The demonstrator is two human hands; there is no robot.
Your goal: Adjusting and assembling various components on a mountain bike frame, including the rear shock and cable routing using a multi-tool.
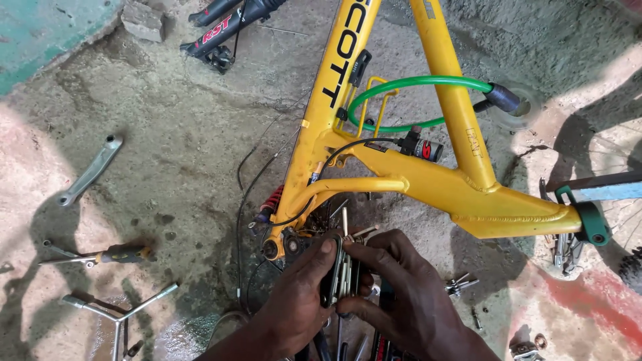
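Observation:
Both hands meet at the bottom centre over a folding set of metal hex keys (345, 262). My left hand (297, 297) grips its dark body from the left with the thumb on top. My right hand (401, 294) holds it from the right, fingers curled around the fanned-out keys. Just above the hands hangs a yellow bicycle frame (428, 184), its bottom bracket (284, 244) and a red coil shock (271, 199) close to my left thumb.
A green cable lock (414, 83) loops through the frame's bottle cage. On the concrete floor lie a silver crank arm (90, 172), a screwdriver (114, 255), a three-way wrench (120, 314), a black suspension fork (224, 30) and small bits (461, 284). A wheel (618, 200) stands at right.

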